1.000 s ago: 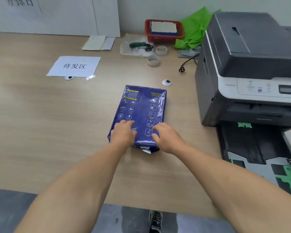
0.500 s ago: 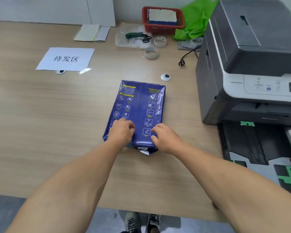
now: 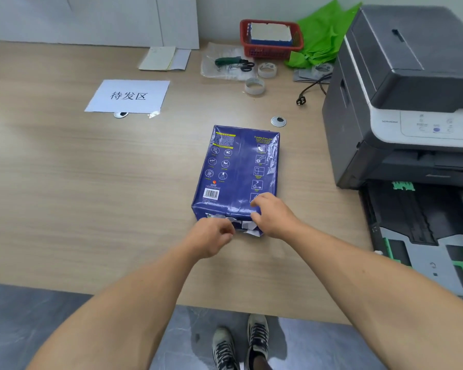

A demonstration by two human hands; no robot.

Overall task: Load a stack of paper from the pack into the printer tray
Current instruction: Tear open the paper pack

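Step in hand: opening. Blue plastic-wrapped paper pack lies flat on the wooden desk. Right hand presses its top; left hand apparently pinches the torn near-end wrapper. Next: widen the tear, draw out sheets.

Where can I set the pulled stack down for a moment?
Bare table left of the paper pack, below the labelled sheet. A narrower strip lies between pack and printer. The far edge is crowded: red basket, tape rolls, scissors.
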